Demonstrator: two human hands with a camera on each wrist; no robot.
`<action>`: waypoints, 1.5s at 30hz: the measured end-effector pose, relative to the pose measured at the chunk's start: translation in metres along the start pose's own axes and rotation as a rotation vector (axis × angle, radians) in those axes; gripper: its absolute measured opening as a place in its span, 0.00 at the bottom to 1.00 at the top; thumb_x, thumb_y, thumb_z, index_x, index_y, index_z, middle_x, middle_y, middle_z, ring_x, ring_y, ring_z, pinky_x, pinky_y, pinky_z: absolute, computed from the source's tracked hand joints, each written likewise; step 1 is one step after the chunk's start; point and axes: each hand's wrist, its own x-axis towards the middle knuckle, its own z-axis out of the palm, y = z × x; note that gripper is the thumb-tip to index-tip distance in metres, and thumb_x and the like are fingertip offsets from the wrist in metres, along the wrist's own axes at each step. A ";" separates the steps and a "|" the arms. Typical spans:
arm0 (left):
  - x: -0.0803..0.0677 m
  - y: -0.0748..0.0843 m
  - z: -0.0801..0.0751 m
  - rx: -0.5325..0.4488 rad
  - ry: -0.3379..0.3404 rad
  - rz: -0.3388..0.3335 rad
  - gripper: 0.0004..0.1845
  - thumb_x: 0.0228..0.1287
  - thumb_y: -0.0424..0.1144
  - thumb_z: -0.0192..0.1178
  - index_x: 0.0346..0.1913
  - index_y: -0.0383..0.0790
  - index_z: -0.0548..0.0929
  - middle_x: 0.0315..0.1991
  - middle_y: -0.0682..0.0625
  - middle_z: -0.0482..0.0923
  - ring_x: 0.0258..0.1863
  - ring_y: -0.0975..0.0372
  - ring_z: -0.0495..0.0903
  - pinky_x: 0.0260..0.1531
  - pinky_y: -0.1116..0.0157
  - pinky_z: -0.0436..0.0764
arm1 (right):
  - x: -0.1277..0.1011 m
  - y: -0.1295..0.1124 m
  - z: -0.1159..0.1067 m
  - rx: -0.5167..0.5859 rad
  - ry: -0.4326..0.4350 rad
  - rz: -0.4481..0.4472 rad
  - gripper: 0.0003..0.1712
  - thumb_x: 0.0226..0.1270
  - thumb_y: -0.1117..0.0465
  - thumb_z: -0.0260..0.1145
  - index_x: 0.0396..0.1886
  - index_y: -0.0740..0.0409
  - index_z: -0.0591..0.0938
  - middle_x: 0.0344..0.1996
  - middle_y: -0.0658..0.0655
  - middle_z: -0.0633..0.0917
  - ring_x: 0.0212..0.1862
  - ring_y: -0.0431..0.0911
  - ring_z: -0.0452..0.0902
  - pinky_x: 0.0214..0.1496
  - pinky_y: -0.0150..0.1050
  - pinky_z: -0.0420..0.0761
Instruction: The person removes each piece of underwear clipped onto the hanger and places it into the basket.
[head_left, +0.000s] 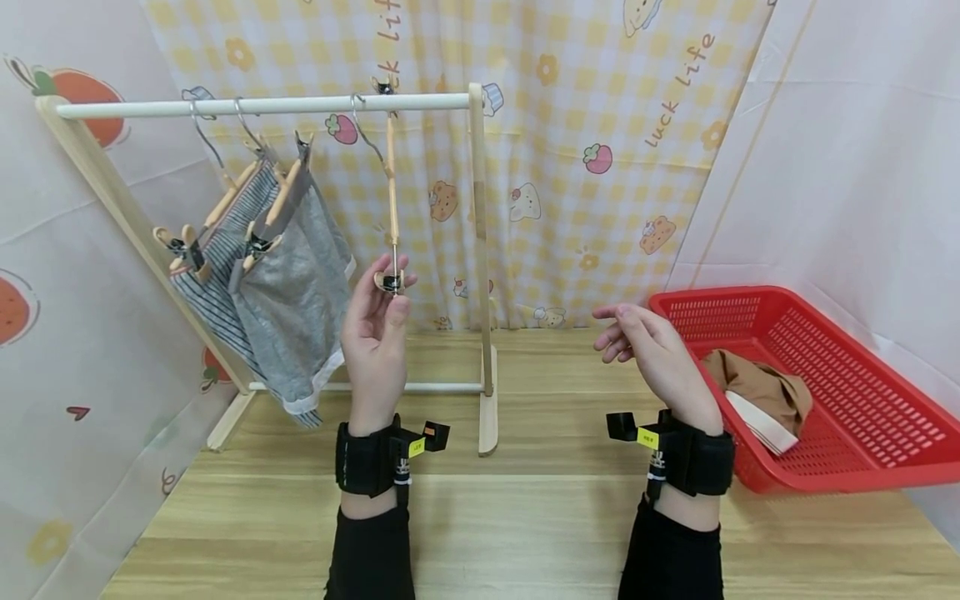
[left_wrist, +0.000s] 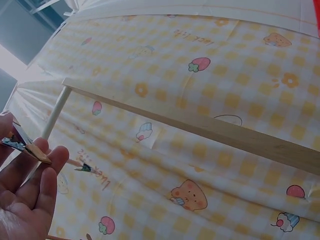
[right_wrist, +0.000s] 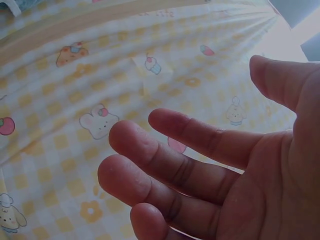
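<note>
Hanger hangs near the right end of the rail; my left hand pinches its near clip. My right hand holds nothing. Clip positioning seems underway; next probably requires cloth from the right basket.

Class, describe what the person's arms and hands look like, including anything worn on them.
Both the left hand and right hand are ungloved. Each forearm has a black sleeve, and each wrist a wide black strap. Every strap carries a small black bracket, a yellow label with print too small to read, and a silvery cable connector.
</note>
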 end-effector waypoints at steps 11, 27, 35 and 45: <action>0.002 -0.002 0.002 -0.105 0.051 -0.008 0.21 0.73 0.25 0.52 0.65 0.32 0.63 0.61 0.35 0.76 0.59 0.48 0.77 0.66 0.54 0.68 | 0.001 0.002 0.000 -0.017 -0.013 0.024 0.30 0.83 0.46 0.42 0.60 0.66 0.77 0.38 0.65 0.84 0.36 0.50 0.81 0.42 0.35 0.79; 0.005 -0.004 0.004 -0.123 0.108 0.014 0.08 0.71 0.23 0.53 0.36 0.37 0.69 0.54 0.35 0.80 0.57 0.48 0.79 0.65 0.53 0.69 | 0.003 0.004 0.000 -0.029 -0.027 0.037 0.31 0.82 0.45 0.42 0.61 0.66 0.77 0.39 0.65 0.84 0.36 0.50 0.82 0.43 0.37 0.80; 0.003 -0.005 0.002 -0.101 0.146 0.048 0.06 0.71 0.23 0.53 0.37 0.34 0.69 0.55 0.35 0.80 0.55 0.47 0.80 0.54 0.61 0.78 | 0.003 0.006 0.000 -0.025 -0.034 0.046 0.31 0.82 0.45 0.42 0.60 0.66 0.77 0.39 0.65 0.84 0.36 0.50 0.82 0.44 0.40 0.80; 0.005 -0.003 0.001 -0.119 0.176 0.063 0.04 0.73 0.30 0.55 0.39 0.40 0.72 0.53 0.32 0.80 0.55 0.44 0.79 0.58 0.55 0.75 | 0.002 0.006 -0.001 -0.027 -0.039 0.055 0.31 0.82 0.46 0.42 0.62 0.65 0.76 0.40 0.65 0.84 0.38 0.50 0.82 0.45 0.39 0.80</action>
